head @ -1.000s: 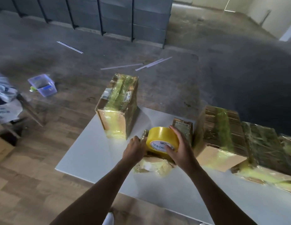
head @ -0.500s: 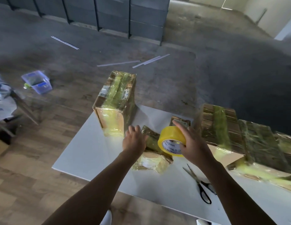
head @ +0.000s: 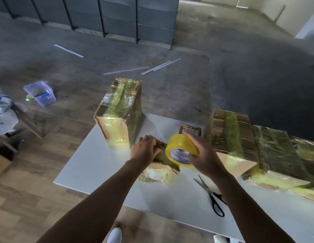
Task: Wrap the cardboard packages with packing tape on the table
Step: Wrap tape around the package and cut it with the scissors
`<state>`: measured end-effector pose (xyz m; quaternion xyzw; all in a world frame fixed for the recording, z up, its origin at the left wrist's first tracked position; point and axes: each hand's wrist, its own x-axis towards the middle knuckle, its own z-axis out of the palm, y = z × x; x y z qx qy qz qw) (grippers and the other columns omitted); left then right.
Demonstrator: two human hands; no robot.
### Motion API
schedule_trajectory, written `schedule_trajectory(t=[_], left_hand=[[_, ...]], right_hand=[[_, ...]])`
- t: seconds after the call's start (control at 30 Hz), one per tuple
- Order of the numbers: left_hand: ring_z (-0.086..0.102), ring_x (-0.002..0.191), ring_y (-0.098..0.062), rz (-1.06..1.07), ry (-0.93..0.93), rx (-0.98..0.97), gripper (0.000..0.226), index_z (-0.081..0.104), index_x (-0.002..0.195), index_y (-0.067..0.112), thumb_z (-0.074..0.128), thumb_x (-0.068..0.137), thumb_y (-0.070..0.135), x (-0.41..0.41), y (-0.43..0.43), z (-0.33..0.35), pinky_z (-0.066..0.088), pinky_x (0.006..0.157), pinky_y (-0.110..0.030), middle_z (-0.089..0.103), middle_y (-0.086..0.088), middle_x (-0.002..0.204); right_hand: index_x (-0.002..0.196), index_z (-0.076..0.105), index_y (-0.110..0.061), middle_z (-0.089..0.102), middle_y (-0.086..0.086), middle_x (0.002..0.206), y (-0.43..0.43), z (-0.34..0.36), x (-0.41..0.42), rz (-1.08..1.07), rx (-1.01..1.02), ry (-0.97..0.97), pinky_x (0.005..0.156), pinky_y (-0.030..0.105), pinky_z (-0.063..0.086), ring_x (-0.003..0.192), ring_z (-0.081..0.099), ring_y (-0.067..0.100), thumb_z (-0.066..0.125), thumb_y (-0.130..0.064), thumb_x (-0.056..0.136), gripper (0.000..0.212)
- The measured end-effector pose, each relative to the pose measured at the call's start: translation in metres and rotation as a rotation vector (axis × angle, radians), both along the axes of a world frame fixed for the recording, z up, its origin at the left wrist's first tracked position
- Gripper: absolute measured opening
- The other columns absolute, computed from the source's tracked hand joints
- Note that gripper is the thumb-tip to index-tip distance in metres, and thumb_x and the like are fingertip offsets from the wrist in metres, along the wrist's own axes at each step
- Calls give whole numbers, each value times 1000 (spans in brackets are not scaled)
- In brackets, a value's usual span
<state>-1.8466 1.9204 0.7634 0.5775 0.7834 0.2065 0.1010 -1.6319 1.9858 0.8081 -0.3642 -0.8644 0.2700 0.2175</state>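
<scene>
Most of the wrapping looks done. A tall package [head: 117, 114] stands at the far left corner of the white worktop [head: 100, 163], with shiny yellow tape over its top and down its front. Two big packages [head: 230, 134] lie at the right side, touching each other, and they have bands of tape too. One little package [head: 190, 129] sits at the back, partly hidden by the roll, so I cannot tell how much tape it has.

The small package [head: 158, 171] in the middle is the one being worked on. It lies on the worktop, just in front of the tall one. It is brown card under a crinkly, glossy skin of yellow tape, and a pale label shows through on the near end. It looks lumpy, not neat and square.

The left hand [head: 144, 149] holds the small package down, its fingers curled over the top edge. The right hand [head: 205, 155] grips the yellow tape roll [head: 181, 149] and holds it right against the package. I think a few more turns of tape are left for this one, and then a cut. The scissors [head: 212, 197] lie on the worktop beside the right arm, and no hand touches them.
</scene>
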Motion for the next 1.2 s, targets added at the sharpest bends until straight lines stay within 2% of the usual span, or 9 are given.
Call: schedule_trajectory(t=[0.17,0.3,0.53,0.63,0.73,0.93,1.0,1.13,1.2], left_hand=[[51,106,-21,-83,148,-83,23,55,109,14,56,95,33,13,5,5,45,79,-33,57,-2,115],[52,114,-23,-168,242,-197,24,51,117,12,54,94,14,25,14,11,47,87,-34,54,-5,118],[47,117,-26,-84,97,-263,45,48,121,10,49,88,41,27,14,15,42,91,-36,50,-10,122],[44,121,-27,-66,58,-286,59,46,122,10,54,85,55,24,14,12,40,97,-37,47,-9,125],[41,124,-29,-95,108,-345,80,46,124,9,54,78,73,28,16,14,40,100,-40,46,-12,128],[51,113,-28,-216,26,-290,20,54,101,9,57,92,26,68,15,15,45,90,-37,53,-12,113],[47,119,-30,-215,79,-305,35,54,115,5,51,92,31,83,15,18,43,95,-37,50,-15,121],[35,132,-35,-101,152,-467,85,40,137,4,44,84,70,87,20,22,40,103,-46,39,-18,139],[35,131,-35,-59,230,-492,90,36,139,3,46,82,72,89,22,21,41,98,-46,37,-18,139]], right_hand=[[144,26,-52,49,2,114,-1,9,36,-33,125,-403,79,34,52,102,59,25,61,-17,83,78],[144,27,-50,40,-5,103,-7,10,31,-46,147,-408,71,25,45,98,56,21,60,-16,84,76],[146,22,-49,41,-5,103,-6,17,35,2,185,-438,73,25,48,90,53,13,60,-24,85,76],[145,28,-48,54,0,121,0,23,57,-11,270,-566,82,28,46,103,61,20,58,-43,87,66],[145,27,-48,48,0,135,-2,14,67,-25,259,-692,86,31,48,110,61,21,61,-36,87,68],[147,24,-45,46,2,129,-7,-20,65,-30,155,-735,87,30,45,110,59,22,54,-40,90,64],[147,25,-44,47,1,124,-11,-31,67,-45,123,-721,85,30,46,108,60,21,53,-42,90,64],[147,26,-44,47,2,121,-17,-47,62,-68,51,-609,83,30,46,108,58,21,53,-30,91,63],[146,27,-43,47,3,121,-18,-51,55,-59,51,-579,83,31,46,109,58,23,54,-26,91,64]])
